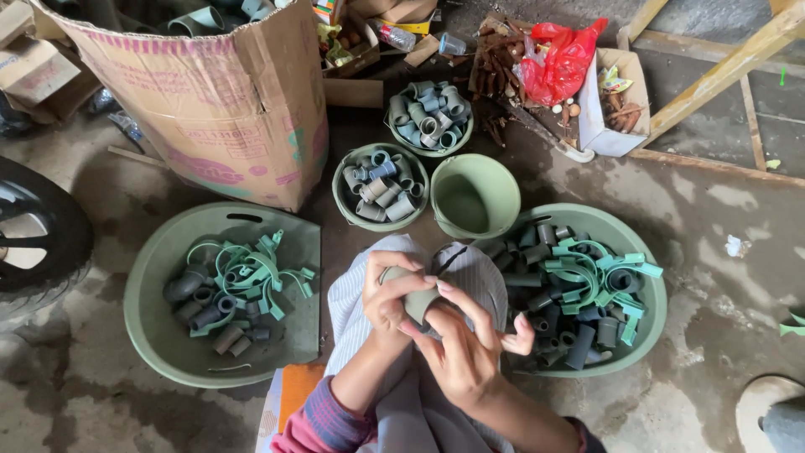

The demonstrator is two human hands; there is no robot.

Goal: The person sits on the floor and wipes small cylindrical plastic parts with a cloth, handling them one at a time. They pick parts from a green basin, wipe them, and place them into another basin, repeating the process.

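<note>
Both hands hold one short grey pipe piece [417,299] over the lap. The left hand [390,294] grips its side, and the right hand [461,344] wraps its end. Big green tubs [159,335] of pipe bits sit on the floor at each side.

A single head-worn camera looks almost straight down from above the seated person's lap, with the forearms entering from the bottom edge. It sits close to the hands at lower centre and takes in the concrete floor [713,252] around them, reaching a cardboard box [226,101] at the top left and a tyre [38,239] at the left edge.
</note>
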